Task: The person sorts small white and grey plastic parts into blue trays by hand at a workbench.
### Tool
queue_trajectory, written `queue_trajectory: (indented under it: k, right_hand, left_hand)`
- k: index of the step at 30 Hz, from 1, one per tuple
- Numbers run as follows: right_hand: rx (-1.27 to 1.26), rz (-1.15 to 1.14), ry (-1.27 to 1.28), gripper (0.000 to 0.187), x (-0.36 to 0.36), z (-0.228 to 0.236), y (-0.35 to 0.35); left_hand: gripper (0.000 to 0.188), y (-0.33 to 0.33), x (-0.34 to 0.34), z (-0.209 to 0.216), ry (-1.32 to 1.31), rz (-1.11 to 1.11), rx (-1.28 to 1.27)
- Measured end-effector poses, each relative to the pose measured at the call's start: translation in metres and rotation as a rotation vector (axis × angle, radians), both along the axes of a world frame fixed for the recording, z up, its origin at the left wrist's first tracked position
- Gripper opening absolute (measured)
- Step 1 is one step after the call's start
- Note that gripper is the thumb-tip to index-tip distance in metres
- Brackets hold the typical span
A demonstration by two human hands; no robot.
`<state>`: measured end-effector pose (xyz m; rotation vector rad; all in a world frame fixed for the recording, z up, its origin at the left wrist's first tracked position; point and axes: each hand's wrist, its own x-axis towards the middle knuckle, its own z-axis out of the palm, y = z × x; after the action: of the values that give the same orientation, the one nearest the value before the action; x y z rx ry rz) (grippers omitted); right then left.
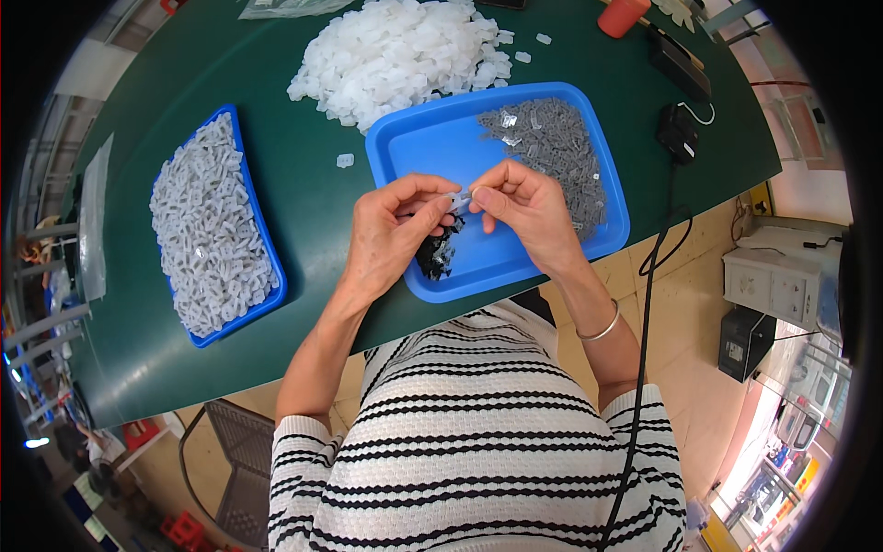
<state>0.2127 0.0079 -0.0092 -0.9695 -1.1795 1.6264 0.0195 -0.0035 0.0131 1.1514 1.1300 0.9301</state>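
Over the blue tray (497,285) both my hands meet, fingertips almost touching. My left hand (397,225) pinches a small translucent plastic piece (459,200) between thumb and forefinger. From the other side my right hand (524,207) closes its thumb and forefinger on a tiny grey part (467,195) at that piece; its exact shape is hidden by the fingers. A heap of small grey parts (556,152) fills the tray's right side. Black scraps (436,254) lie at the tray's left, below my left hand.
A large pile of white translucent pieces (395,60) stands behind the tray. Left of it, a second blue tray (276,299) holds many pale clear pieces (212,230). A red cylinder (623,17) and black adapters (678,135) sit at the right; a black cable (647,304) hangs over the edge.
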Motion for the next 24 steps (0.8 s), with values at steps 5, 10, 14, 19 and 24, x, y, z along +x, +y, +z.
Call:
queue_trajectory:
  k: [5,10,14,19,24]
  right_hand:
    - [-0.048,-0.008,-0.017,0.011,-0.005,0.003,-0.003]
    - [-0.024,-0.012,-0.057,0.011,-0.009,0.002,-0.003]
    - [-0.019,-0.010,-0.121,0.015,-0.010,0.003,-0.003]
    - [0.020,-0.014,-0.173,0.015,-0.013,-0.003,-0.005]
    - [0.010,-0.051,-0.176,0.012,-0.019,-0.004,-0.011]
  left_hand:
    - [0.016,-0.001,0.000,-0.003,-0.025,0.015,0.000]
    - [0.018,-0.003,0.002,-0.005,-0.057,0.026,0.011]
    - [0.017,-0.005,0.002,-0.009,-0.054,0.077,0.013]
    - [0.014,-0.010,0.005,-0.010,-0.098,0.129,-0.006]
    - [0.014,-0.015,0.004,-0.014,0.088,0.138,0.126]
